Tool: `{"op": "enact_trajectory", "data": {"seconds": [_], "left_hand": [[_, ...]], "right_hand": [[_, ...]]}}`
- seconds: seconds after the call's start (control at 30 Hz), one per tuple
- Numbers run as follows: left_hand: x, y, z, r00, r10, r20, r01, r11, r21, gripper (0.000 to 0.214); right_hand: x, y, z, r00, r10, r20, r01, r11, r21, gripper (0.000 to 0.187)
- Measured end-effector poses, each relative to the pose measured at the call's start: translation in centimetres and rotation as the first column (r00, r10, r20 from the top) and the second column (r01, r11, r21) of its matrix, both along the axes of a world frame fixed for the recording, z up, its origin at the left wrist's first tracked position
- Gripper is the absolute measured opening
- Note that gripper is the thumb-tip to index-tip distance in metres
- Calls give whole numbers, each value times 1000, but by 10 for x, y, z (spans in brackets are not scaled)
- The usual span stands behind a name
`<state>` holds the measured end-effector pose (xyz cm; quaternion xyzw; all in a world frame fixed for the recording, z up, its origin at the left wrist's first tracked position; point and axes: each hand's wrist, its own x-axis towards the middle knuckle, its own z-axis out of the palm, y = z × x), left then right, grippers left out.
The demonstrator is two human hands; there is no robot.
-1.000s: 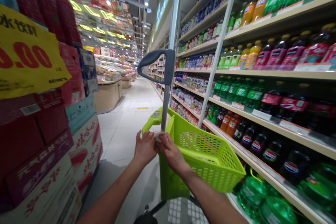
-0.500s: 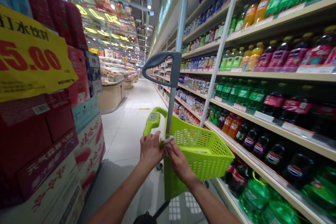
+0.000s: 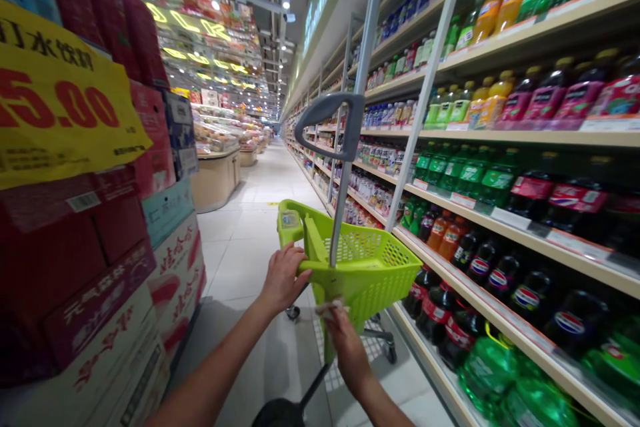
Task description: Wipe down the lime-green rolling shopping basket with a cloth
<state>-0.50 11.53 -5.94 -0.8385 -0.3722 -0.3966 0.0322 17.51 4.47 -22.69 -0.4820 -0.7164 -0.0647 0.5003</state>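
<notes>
Here, two hands meet one green basket [image 3: 370, 272] with one metal pole [image 3: 341, 203] and one grey handle [image 3: 352, 127]; the left hand [image 3: 284, 277] is half-curled over the basket's near rim, gripping it; the right hand [image 3: 349, 345] pinches one pale wad [image 3: 329, 308] in nearly closed fingers, at the basket's near end below the pole's foot; two casters [image 3: 391, 351] show clearly; fingers partly cover the wad, its material unclear; one yellow price sign [image 3: 65, 97] is cut off at left.
</notes>
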Motion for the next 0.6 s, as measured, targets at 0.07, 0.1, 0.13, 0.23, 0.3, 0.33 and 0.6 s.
{"op": "enact_trajectory", "data": {"seconds": [0.07, 0.1, 0.13, 0.23, 0.3, 0.33, 0.6], "left_hand": [[5, -3, 0, 1000, 10, 8, -10, 1000, -5, 16], [8, -4, 0, 1000, 17, 14, -17, 1000, -9, 16], [11, -4, 0, 1000, 23, 19, -23, 1000, -14, 16], [20, -8, 0, 1000, 27, 14, -27, 999, -28, 18], [26, -14, 1, 1000, 14, -6, -15, 999, -35, 21], [29, -19, 1, 1000, 6, -18, -6, 999, -39, 23], [52, -36, 6, 977, -187, -103, 187, 982, -15, 47]], "right_hand": [[11, -4, 1, 996, -67, 58, 66, 998, 25, 45], [14, -4, 9, 991, -110, 80, 106, 993, 42, 48], [15, -4, 22, 987, -145, 75, 141, 988, 60, 49], [9, 2, 69, 986, -165, 35, 160, 981, 113, 52], [3, 8, 94, 992, -123, 32, 117, 981, 155, 53], [2, 10, 102, 994, -105, 32, 98, 981, 169, 53], [26, 4, 144, 983, -78, -169, 85, 996, 34, 47]]}}
